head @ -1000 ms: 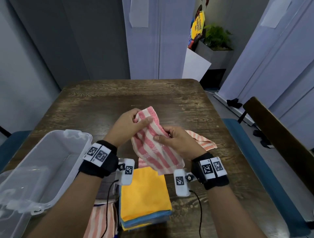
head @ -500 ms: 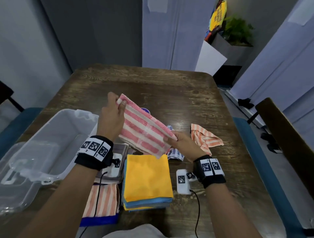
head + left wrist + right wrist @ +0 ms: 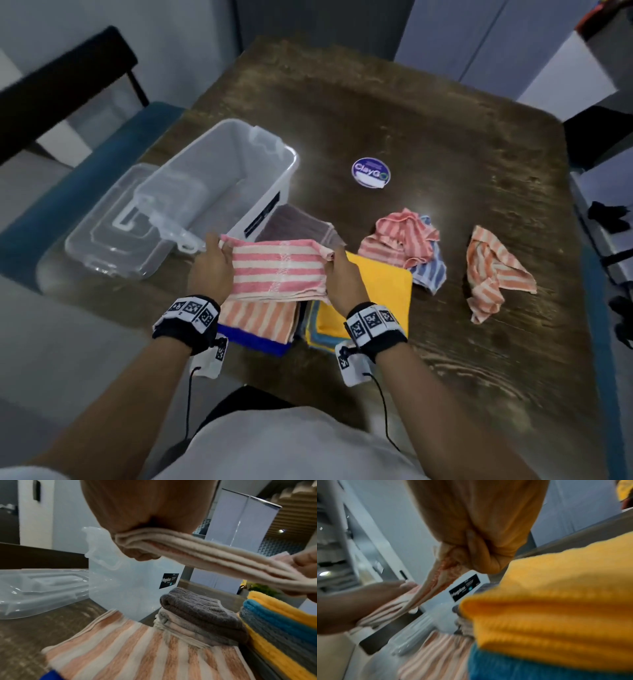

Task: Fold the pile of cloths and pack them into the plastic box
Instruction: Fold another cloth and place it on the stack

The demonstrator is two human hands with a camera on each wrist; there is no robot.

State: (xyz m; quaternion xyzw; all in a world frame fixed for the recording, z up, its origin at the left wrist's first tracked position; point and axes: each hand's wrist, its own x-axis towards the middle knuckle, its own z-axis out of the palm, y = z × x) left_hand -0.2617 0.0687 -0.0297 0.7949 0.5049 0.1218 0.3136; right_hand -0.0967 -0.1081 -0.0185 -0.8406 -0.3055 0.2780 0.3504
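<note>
**Pink-striped cloth (image 3: 277, 274) held folded beside the plastic box (image 3: 270, 144)**

The left hand (image 3: 212, 270) pinched the cloth's left end and the right hand (image 3: 344, 281) gripped its right end. They held it in the air just right of the open box, above a folded orange-striped cloth (image 3: 257, 318) and a yellow-topped stack (image 3: 387, 284). A folded grey cloth (image 3: 298, 226) lay just beside the box's right wall. The lid (image 3: 113, 233) lay left of the box, and crumpled striped cloths (image 3: 400, 240) lay farther right.
</note>
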